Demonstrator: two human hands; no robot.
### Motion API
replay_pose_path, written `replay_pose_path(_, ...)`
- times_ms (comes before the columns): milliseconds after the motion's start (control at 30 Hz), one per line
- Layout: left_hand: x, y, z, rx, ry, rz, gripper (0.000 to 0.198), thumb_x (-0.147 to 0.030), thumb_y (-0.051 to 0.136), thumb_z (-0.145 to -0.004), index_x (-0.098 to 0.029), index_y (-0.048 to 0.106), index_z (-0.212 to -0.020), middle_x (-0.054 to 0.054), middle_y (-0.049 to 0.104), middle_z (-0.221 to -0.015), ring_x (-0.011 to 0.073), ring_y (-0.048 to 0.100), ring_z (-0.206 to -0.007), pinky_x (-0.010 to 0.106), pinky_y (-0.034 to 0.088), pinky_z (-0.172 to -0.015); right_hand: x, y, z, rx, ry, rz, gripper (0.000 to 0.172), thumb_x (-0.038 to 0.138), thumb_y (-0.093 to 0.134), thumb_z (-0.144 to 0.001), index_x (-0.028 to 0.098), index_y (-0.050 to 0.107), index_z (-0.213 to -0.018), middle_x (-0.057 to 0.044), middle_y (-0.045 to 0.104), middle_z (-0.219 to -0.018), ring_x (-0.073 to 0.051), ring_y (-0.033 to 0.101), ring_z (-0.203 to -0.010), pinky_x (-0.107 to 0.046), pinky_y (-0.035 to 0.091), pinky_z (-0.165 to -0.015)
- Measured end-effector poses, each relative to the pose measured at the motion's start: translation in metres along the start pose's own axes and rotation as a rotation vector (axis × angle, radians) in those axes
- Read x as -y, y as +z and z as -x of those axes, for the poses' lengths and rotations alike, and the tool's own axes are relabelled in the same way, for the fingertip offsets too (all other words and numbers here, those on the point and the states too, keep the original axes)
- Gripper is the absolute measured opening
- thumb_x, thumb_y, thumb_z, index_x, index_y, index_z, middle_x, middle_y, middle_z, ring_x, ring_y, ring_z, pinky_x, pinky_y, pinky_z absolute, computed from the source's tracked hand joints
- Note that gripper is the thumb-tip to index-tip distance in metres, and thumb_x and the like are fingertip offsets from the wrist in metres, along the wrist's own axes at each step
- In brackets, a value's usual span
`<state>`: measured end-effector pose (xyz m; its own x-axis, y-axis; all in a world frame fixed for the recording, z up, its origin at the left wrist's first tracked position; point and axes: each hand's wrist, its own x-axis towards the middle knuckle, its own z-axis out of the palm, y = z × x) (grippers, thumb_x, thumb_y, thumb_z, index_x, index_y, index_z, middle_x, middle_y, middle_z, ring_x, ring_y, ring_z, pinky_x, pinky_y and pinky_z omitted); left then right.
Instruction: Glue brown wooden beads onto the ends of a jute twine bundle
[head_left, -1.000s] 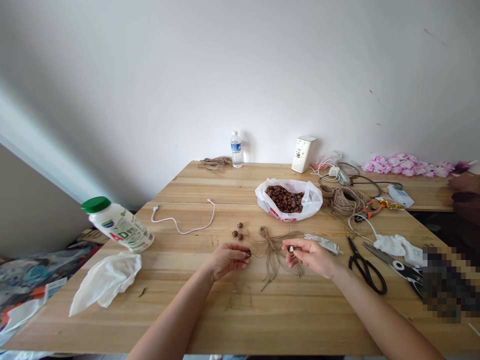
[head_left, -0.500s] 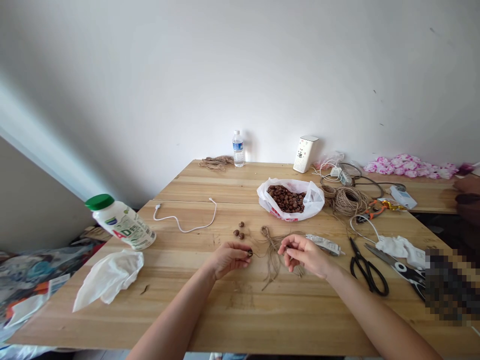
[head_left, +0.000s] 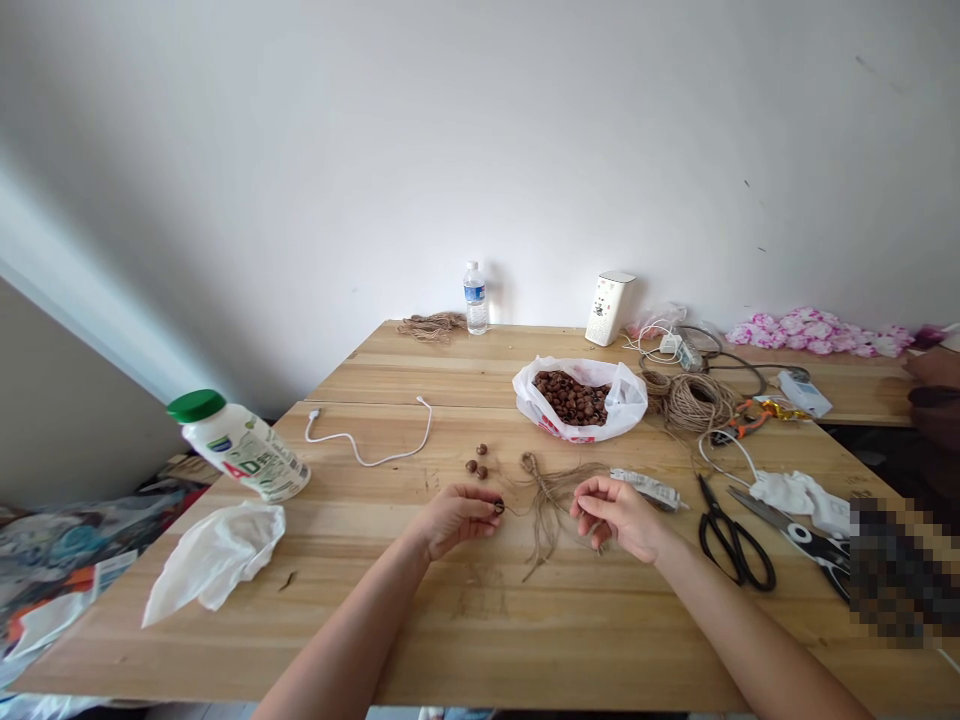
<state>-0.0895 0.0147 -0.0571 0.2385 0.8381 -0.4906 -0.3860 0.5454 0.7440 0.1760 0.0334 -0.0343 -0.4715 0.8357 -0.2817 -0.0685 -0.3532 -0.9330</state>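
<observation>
Between the thumb and fingertips of my left hand (head_left: 459,522) is a small dark brown nut (head_left: 499,507), with a thin strand running right from it. My right hand (head_left: 619,515) is pinched over the table a little further right; whatever lies between its fingertips is too small to make out. A bundle of twine (head_left: 546,500), looped and knotted at its far end, lies between the hands, and some strands pass behind my right hand. Three loose brown nuts (head_left: 481,472) rest just beyond my left hand.
Beyond the twine stands a white plastic bag (head_left: 630,400) full of brown nuts. On the right are twine rolls (head_left: 697,402), black scissors (head_left: 731,535) and larger shears (head_left: 799,535). A tilted white bottle (head_left: 255,455), crumpled white plastic (head_left: 217,560) and a white cable (head_left: 367,460) lie left.
My right hand has shifted slightly right, away from the twine bundle, its fingers still pinched. My left hand keeps its hold on the nut, nearly still.
</observation>
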Motion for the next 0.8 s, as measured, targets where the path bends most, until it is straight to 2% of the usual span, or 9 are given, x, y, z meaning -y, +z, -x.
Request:
replay_pose_path(100, 0.0003, -0.0005, -0.0005, 0.001, -0.003, 0.000, 0.018, 0.001, 0.067, -0.058, -0.006, 0.066, -0.074, 0.010, 0.067, -0.065, 0.0163, 0.063, -0.055, 0.026, 0.051, -0.055, 0.0002, -0.0010, 0.0010, 0.004, -0.034, -0.019, 0.028, 0.031, 0.076, -0.064, 0.012, 0.062, -0.078, -0.005, 0.063, -0.076, -0.010, 0.054, -0.055, -0.022, 0.046, -0.043)
replay_pose_path(233, 0.0006, -0.0004, -0.0006, 0.002, -0.002, 0.002, 0.017, 0.001, 0.067, -0.058, -0.006, 0.066, -0.074, 0.010, 0.068, -0.067, 0.0162, 0.064, -0.056, 0.026, 0.052, -0.055, 0.0010, -0.0045, 0.0032, 0.067, -0.057, -0.035, 0.033, 0.028, 0.075, -0.066, 0.014, 0.065, -0.095, -0.006, 0.062, -0.090, -0.008, 0.052, -0.055, -0.024, 0.047, -0.048)
replay_pose_path(300, 0.0005, -0.0001, -0.0004, -0.002, -0.001, -0.002, 0.017, 0.001, 0.067, -0.059, -0.006, 0.066, -0.074, 0.010, 0.068, -0.067, 0.0161, 0.063, -0.056, 0.026, 0.052, -0.055, 0.0006, -0.0062, 0.0043, 0.100, -0.066, -0.013, 0.034, 0.027, 0.074, -0.068, 0.015, 0.065, -0.098, -0.005, 0.061, -0.085, -0.008, 0.052, -0.054, -0.024, 0.045, -0.048)
replay_pose_path(433, 0.0002, 0.0007, 0.0003, -0.011, -0.004, -0.004, 0.017, 0.002, 0.066, -0.058, -0.006, 0.066, -0.074, 0.010, 0.068, -0.067, 0.0161, 0.063, -0.055, 0.026, 0.052, -0.055, -0.0012, -0.0065, 0.0056, 0.158, -0.087, 0.023, 0.034, 0.031, 0.068, -0.075, 0.014, 0.062, -0.104, 0.000, 0.057, -0.063, -0.009, 0.053, -0.048, -0.024, 0.043, -0.048)
replay_pose_path(667, 0.0000, 0.0015, -0.0001, -0.024, -0.008, -0.008, 0.017, 0.002, 0.066, -0.059, -0.005, 0.065, -0.074, 0.011, 0.067, -0.064, 0.0161, 0.063, -0.054, 0.026, 0.051, -0.054, -0.0004, -0.0012, 0.0070, 0.229, -0.151, -0.086, 0.031, 0.030, 0.065, -0.079, 0.014, 0.058, -0.104, -0.003, 0.059, -0.072, -0.013, 0.058, -0.062, -0.029, 0.050, -0.053)
replay_pose_path(800, 0.0002, 0.0018, -0.0002, -0.025, -0.011, -0.009, 0.016, 0.002, 0.064, -0.060, -0.006, 0.065, -0.073, 0.010, 0.067, -0.063, 0.0161, 0.063, -0.054, 0.026, 0.051, -0.054, -0.0016, -0.0023, 0.0065, 0.248, -0.156, -0.123, 0.027, 0.030, 0.063, -0.080, 0.014, 0.059, -0.101, -0.002, 0.058, -0.070, -0.012, 0.057, -0.057, -0.028, 0.050, -0.052)
